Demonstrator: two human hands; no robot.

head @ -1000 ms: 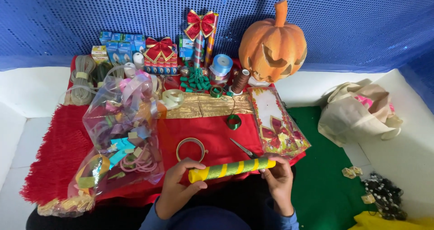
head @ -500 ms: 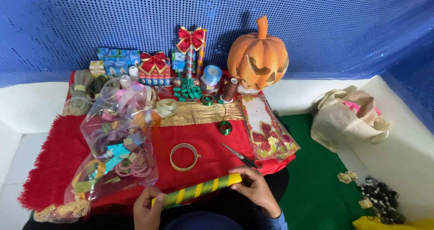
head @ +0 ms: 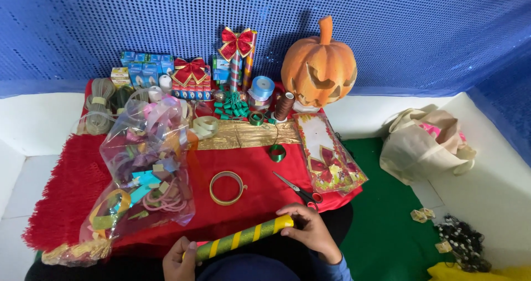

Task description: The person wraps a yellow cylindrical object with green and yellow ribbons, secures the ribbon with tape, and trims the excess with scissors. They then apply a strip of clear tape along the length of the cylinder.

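A clear bag of ribbons (head: 145, 165) is laid at the left of the red cloth (head: 61, 187), a gold tape ring (head: 226, 187) at centre, scissors (head: 297, 189) and a patterned packet (head: 327, 154) further right. A yellow-and-green striped roll (head: 243, 238) is held slantwise at the near edge: its lower end is gripped by the left hand (head: 180, 261), its upper end is enclosed by the curled fingers of the right hand (head: 307, 230).

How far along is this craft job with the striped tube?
Done: the tube already carries green and yellow spiral stripes along its visible length. In hand: the left hand grips its lower end and the right hand its upper end. Left: the scissors, gold ribbon ring and bag of ribbons lie untouched on the red cloth.
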